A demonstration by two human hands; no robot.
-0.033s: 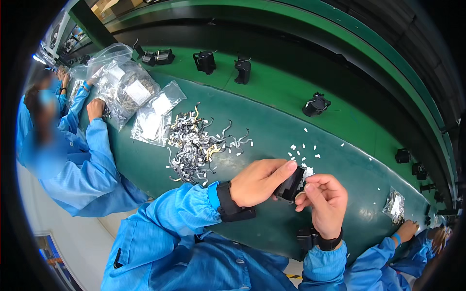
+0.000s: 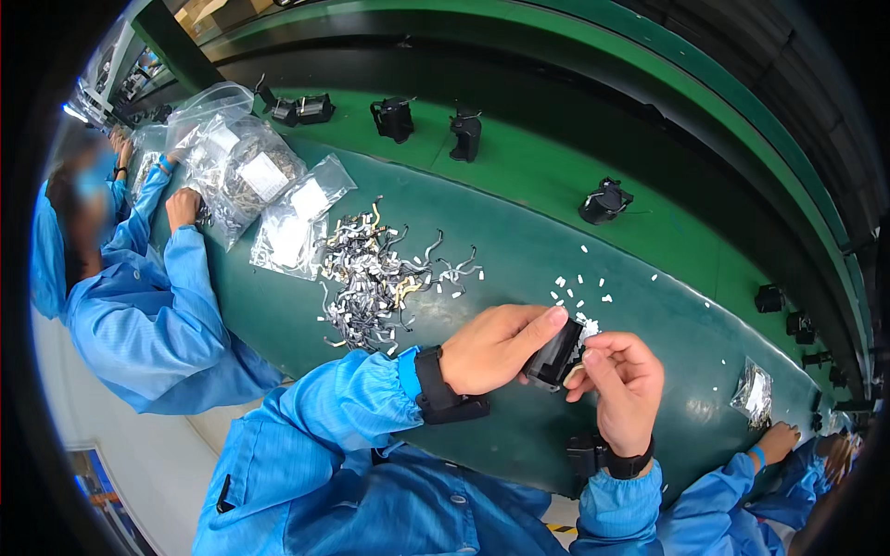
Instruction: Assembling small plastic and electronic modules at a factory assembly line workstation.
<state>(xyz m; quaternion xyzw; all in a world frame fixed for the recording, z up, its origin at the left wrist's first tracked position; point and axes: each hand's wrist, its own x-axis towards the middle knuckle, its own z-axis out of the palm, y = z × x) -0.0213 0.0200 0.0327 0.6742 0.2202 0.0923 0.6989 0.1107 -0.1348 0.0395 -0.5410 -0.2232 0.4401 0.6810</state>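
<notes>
Head view: left hand fingers clamp the small black part; right hand fingers pinch its edge.

Bright, even overhead light fills the scene, with soft glare on the glossy green desk and sheen on the clear plastic bags. Shadows are faint and short. The fisheye lens bends straight edges into curves and leaves a black ring around the rim. The centre is sharp; a person's face at far left is blurred, and the edges look smeared.
</notes>
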